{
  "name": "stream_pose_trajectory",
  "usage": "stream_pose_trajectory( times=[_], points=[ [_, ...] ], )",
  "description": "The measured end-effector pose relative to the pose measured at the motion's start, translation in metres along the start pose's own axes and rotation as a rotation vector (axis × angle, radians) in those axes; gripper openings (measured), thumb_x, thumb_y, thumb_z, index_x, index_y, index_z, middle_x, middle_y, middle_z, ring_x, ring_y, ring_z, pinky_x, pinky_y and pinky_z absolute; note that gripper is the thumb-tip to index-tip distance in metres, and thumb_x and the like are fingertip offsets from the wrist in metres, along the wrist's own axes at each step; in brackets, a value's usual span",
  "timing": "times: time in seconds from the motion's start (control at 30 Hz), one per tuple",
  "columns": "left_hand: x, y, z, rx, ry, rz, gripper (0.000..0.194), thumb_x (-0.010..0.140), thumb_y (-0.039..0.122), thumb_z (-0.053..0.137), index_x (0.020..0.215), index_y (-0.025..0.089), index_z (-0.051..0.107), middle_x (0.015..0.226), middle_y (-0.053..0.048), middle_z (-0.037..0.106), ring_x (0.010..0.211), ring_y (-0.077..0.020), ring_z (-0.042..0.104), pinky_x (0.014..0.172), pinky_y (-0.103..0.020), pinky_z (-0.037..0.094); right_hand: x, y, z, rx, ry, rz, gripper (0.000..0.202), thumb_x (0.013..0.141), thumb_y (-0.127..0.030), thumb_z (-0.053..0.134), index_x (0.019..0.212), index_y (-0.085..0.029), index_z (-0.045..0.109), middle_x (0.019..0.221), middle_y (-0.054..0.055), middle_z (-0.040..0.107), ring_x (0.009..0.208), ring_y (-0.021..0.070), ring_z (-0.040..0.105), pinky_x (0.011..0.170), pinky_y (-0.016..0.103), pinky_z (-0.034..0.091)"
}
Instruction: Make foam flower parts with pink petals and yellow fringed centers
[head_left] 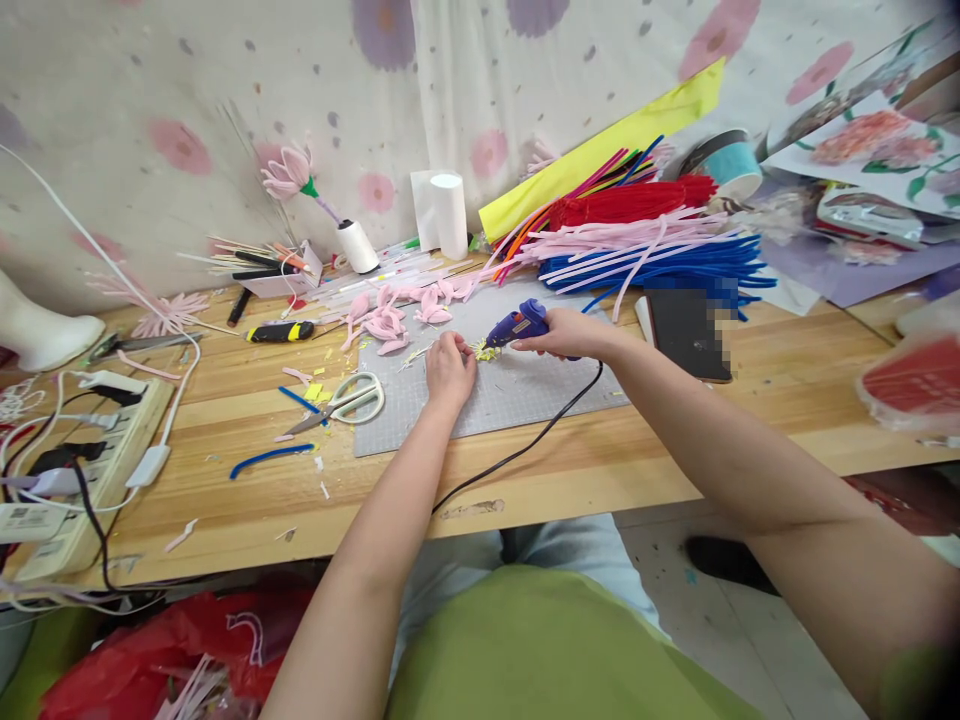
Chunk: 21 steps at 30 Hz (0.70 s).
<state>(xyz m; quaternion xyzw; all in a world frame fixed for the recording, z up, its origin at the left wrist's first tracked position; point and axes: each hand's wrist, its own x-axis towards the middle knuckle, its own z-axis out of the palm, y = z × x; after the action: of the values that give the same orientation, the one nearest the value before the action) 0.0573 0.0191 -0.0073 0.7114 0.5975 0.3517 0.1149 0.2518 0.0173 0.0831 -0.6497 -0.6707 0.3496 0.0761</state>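
My right hand [566, 335] is wrapped round a blue-purple hot glue gun [521, 322], its nozzle pointing left and down. A black cord trails from the gun over the table's front edge. Just left of the nozzle, my left hand [450, 368] has its fingers pinched together on a small bunch of yellow-tipped flower stamens [487, 352]. Thin pale strands stick out on the hand's other side. Both hands are over a grey cutting mat [405, 425]. Behind my left hand, pink pipe-cleaner petals [385, 325] lie in a loose pile.
White-handled scissors [358, 398] and a yellow-black utility knife [280, 332] lie to the left. A power strip [97, 480] with tangled cables is at far left. Bundles of blue pipe cleaners [660, 268] fill the back right, near a dark phone [688, 335]. A pink flower [291, 175] stands behind.
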Motion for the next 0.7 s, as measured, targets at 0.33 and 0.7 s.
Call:
stream_pose_trajectory(
  times=[0.33, 0.7],
  points=[
    [0.0004, 0.0010, 0.0007, 0.023, -0.004, -0.009, 0.024, 0.074, 0.010, 0.053, 0.093, 0.020, 0.042, 0.089, -0.006, 0.064, 0.093, -0.0222, 0.057, 0.087, -0.039, 0.039, 0.0023, -0.0044, -0.0010, -0.058, -0.029, 0.012, 0.041, 0.072, -0.054, 0.064, 0.078, -0.014, 0.059, 0.052, 0.001, 0.053, 0.045, 0.0095, 0.048, 0.041, 0.021, 0.034],
    [0.0003, 0.0014, 0.0004, 0.026, -0.008, -0.006, 0.025, 0.074, 0.010, 0.054, 0.093, 0.021, 0.042, 0.089, -0.006, 0.064, 0.094, -0.0221, 0.057, 0.088, -0.038, 0.039, 0.0025, -0.0014, -0.0023, -0.046, -0.017, 0.000, 0.040, 0.073, -0.053, 0.064, 0.076, -0.013, 0.061, 0.051, 0.000, 0.052, 0.043, 0.0088, 0.047, 0.040, 0.021, 0.034]
  ],
)
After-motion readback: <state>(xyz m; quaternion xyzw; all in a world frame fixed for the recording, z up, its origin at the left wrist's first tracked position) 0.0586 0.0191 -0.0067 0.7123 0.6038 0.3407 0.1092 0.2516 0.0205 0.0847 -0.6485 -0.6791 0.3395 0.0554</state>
